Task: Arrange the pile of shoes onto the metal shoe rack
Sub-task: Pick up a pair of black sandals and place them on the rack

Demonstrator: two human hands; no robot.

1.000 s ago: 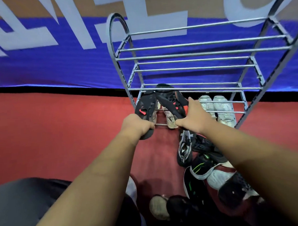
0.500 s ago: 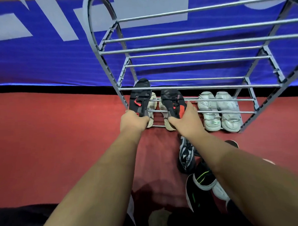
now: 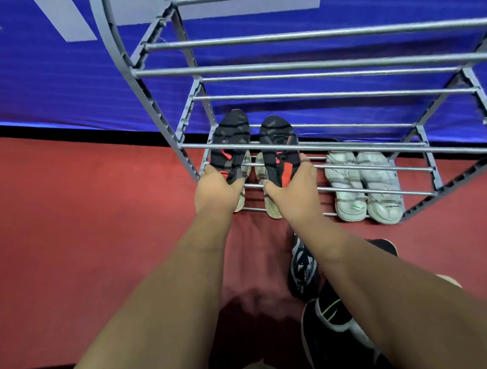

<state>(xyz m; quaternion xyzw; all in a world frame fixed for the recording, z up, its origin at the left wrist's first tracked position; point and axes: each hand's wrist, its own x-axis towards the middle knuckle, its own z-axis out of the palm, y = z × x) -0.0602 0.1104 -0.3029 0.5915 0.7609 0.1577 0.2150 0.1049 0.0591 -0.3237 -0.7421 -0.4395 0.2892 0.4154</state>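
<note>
A grey metal shoe rack with several tiers of bars stands on the red floor against a blue banner. My left hand grips the heel of a black shoe with red accents. My right hand grips the heel of its matching black shoe. Both shoes lie side by side on a lower tier at the rack's left end, toes pointing away. Under them on the bottom tier sits a beige pair, mostly hidden. A white pair rests on the bottom tier to the right.
A pile of shoes lies on the floor near my right forearm: a black and white patterned shoe and a black shoe with a green stripe. The blue banner runs behind the rack. Red floor stretches to the left.
Both hands have pushed the black pair forward into the rack's left end, onto a tier above the beige pair. The view has moved closer to the rack.
</note>
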